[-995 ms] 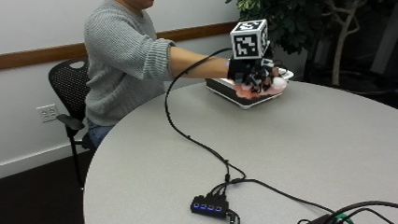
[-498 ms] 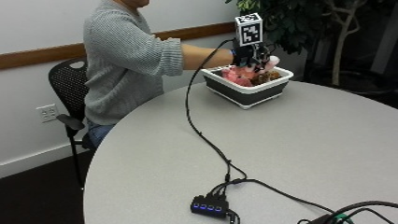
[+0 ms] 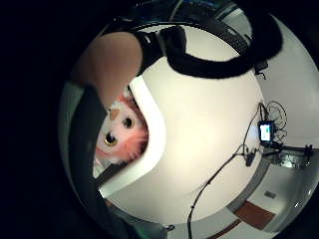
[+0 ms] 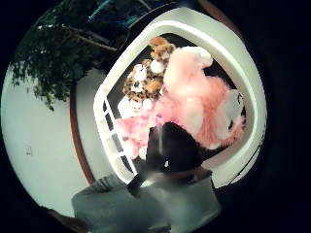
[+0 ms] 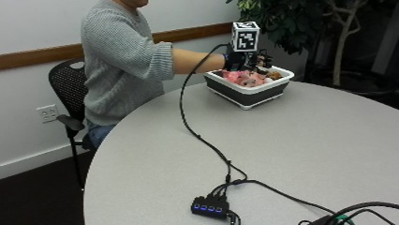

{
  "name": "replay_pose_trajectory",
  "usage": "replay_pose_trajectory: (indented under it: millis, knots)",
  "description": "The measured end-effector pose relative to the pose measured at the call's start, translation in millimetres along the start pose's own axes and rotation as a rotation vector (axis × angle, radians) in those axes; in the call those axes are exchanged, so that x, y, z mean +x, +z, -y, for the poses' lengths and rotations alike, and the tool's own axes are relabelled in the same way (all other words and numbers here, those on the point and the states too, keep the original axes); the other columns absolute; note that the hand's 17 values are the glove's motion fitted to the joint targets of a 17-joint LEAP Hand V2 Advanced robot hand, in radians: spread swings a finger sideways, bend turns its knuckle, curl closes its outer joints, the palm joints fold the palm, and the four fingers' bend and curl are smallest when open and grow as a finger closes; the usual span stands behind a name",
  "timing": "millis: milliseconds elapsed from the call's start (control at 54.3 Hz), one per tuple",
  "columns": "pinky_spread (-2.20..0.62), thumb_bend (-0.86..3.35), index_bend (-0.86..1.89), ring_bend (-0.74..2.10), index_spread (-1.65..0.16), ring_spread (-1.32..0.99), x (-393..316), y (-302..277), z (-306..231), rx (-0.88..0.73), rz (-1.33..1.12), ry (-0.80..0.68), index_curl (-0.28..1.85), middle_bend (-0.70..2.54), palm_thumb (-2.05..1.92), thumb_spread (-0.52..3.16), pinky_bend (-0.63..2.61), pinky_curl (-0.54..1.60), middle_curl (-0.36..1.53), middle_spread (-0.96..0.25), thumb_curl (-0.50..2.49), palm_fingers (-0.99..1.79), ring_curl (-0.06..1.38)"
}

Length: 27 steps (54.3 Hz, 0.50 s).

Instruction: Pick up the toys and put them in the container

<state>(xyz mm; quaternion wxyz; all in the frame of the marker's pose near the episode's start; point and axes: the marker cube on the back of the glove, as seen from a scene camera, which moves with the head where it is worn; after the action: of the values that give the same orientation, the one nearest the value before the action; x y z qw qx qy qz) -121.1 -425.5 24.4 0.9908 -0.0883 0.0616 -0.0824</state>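
Observation:
My gloved right hand (image 5: pixel 242 60) hovers just above the white-rimmed dark container (image 5: pixel 247 91) at the table's far side, fingers hanging down and holding nothing. A pink plush toy (image 5: pixel 239 77) lies inside, with a leopard-spotted toy (image 5: pixel 272 75) beside it. The thumb side palm view looks down into the container (image 4: pixel 99 112), where the pink plush (image 4: pixel 204 107) and the spotted toy (image 4: pixel 146 82) lie under one dark gloved finger (image 4: pixel 172 145). From the little finger side, a pink toy's face (image 3: pixel 122 134) peeks out past the rim (image 3: pixel 149 124).
A black cable runs from the hand across the grey round table (image 5: pixel 324 140) to a small hub with blue lights (image 5: pixel 209 206) near the front edge. A potted plant (image 5: pixel 293 23) stands behind the container. The person sits on a black chair (image 5: pixel 65 89).
The hand was low over the container with pink plush under it. It has since lifted a little, and the pink toy lies in the container.

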Motion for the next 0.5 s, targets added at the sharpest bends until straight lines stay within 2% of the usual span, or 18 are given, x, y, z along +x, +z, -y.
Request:
replay_pose_trajectory:
  millis: [129,276,498]
  knots:
    - [0.03,-0.01,0.16,0.45,-0.38,-0.12,22.3,-9.2,-39.7,0.019,0.028,0.040,0.42,0.13,0.05,1.34,1.11,0.36,0.29,-0.15,0.62,-0.16,0.31]
    - [0.05,-0.01,0.16,0.41,-0.37,-0.10,72.6,-19.3,-121.4,0.096,0.064,0.085,0.40,0.14,0.03,1.40,1.05,0.34,0.28,-0.15,0.55,-0.14,0.30]
    - [0.07,-0.03,0.19,0.33,-0.38,-0.07,116.7,-0.5,-243.9,0.141,0.005,0.280,0.41,0.16,-0.03,1.40,0.96,0.31,0.27,-0.14,0.46,-0.08,0.29]
